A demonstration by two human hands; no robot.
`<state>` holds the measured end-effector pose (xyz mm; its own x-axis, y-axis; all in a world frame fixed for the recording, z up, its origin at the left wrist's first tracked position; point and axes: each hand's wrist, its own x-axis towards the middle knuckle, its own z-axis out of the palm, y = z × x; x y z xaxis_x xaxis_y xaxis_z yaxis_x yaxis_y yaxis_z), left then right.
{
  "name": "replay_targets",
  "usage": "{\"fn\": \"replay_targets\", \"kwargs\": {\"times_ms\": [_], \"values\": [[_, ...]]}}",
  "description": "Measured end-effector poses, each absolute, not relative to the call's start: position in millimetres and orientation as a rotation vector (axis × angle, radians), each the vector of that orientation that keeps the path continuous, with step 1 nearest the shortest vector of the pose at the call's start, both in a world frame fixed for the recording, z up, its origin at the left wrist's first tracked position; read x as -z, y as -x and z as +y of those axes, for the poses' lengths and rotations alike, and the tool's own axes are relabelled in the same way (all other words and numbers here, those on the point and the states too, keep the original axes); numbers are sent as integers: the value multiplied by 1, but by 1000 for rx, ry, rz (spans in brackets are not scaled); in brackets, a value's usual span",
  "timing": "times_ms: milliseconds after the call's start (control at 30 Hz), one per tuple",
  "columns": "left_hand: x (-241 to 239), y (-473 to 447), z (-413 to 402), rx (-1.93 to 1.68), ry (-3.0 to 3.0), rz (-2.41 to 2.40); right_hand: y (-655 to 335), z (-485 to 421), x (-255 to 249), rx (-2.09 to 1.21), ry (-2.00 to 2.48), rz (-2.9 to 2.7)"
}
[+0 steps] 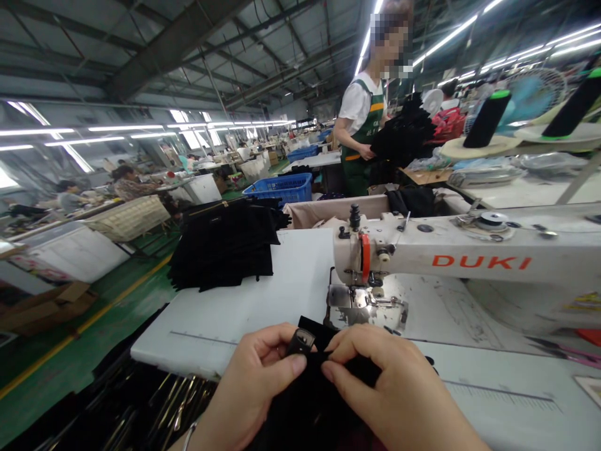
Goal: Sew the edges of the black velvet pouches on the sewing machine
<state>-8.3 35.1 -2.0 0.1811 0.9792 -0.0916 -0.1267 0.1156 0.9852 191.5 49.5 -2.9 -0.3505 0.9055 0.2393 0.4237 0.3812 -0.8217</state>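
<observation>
Just in front of the sewing machine (469,250), both my hands hold a piece of black fabric (305,407). My left hand (256,369) is closed, thumb and fingers pinching the fabric's edge beside a small dark piece with a lighter, shiny face (302,341); what that piece is I cannot make out. Thumb and index finger of my right hand (375,369) pinch the same edge a little to the right. The lower part of the fabric hangs toward me, over the table's front edge. The needle area and metal plate (366,304) lie beyond my fingers.
A stack of black fabric pieces (225,241) lies on the white table (201,332), back left. More black pieces with gold zippers (173,401) hang below left. Scissors (563,349) rest at right. A co-worker (364,119) stands behind, holding black pieces, near a blue basket (282,188).
</observation>
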Motion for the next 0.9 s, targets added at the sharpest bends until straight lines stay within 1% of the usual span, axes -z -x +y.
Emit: {"fn": "replay_targets", "kwargs": {"times_ms": [233, 300, 367, 433, 500, 567, 633, 667, 733, 833, 900], "values": [[7, 6, 36, -1044, -1085, 1033, -188, 53, 7, -931, 1174, -1880], [1, 11, 38, -1006, -1167, 1102, -185, 52, 5, -943, 1209, -1872], [-19, 21, 41, -934, -1332, 1185, -184, 47, -2, -956, 1141, -1924], [-47, 32, 48, -806, -1527, 1220, -182, 42, -10, -981, 941, -2013], [-71, 41, 61, -583, -1648, 1189, -180, 38, -12, -1000, 677, -2051], [-75, 44, 80, -309, -1717, 1169, -178, 39, 0, -984, 511, -2061], [-55, 40, 101, -122, -1822, 1217, -174, 45, 26, -887, 542, -2139], [-37, 36, 112, -84, -1905, 1269, -173, 51, 43, -767, 625, -2216], [6, 26, 135, -93, -1986, 1350, -172, 66, 75, -434, 766, -2480], [62, 7, 169, -187, -2116, 1467, -178, 95, 104, -227, 844, -2608], [83, -6, 191, -289, -2210, 1533, -187, 115, 108, -164, 876, -2613]]}}
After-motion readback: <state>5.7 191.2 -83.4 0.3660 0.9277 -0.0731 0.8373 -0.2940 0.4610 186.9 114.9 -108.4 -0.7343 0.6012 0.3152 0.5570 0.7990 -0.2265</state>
